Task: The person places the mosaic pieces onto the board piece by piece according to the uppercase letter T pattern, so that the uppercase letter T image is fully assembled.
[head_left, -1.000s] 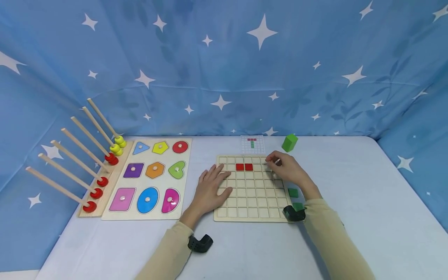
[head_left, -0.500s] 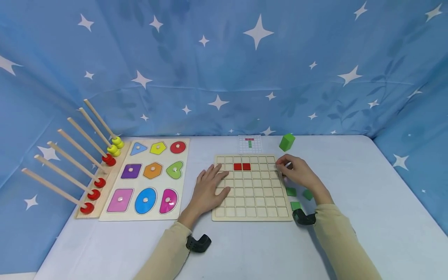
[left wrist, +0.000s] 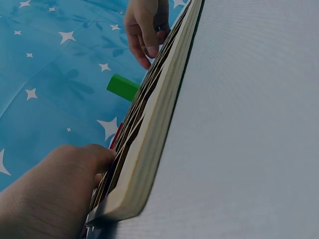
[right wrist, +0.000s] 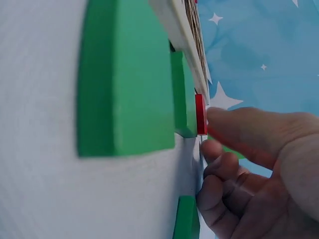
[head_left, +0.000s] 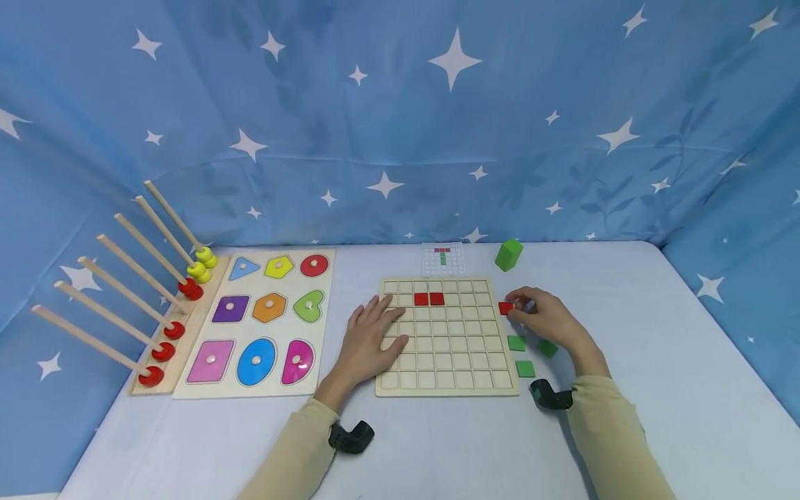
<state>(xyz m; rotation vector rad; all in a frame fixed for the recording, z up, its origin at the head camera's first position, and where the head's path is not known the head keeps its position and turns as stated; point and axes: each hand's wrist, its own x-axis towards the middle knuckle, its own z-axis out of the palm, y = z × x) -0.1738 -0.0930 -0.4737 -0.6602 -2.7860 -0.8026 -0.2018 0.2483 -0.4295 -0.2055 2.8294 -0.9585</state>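
Note:
My left hand (head_left: pixel 369 340) rests with fingers spread on the left side of a wooden grid board (head_left: pixel 445 380). In the left wrist view its thumb lies over the board's edge. Two red square tiles (head_left: pixel 421 299) sit side by side in upper cells of the grid. Just beyond the right edge of the board, my right hand (head_left: pixel 550 319) pinches another red square tile (right wrist: pixel 201 114) between thumb and index finger, low by the table. Its other fingers are curled in. Green square tiles (head_left: pixel 525 369) lie on the table near that hand.
A printed pattern card (head_left: pixel 443 268) with a red and green T lies behind the board. Beside it stands a green block (head_left: pixel 509 255). To the left are a knobbed shape puzzle (head_left: pixel 234 326) and a peg rack (head_left: pixel 181 326) with red and yellow rings.
My right hand has moved right and toward me, off the board's upper right side. A red tile now shows at its fingertips, and more green tiles are uncovered. The left hand stays put.

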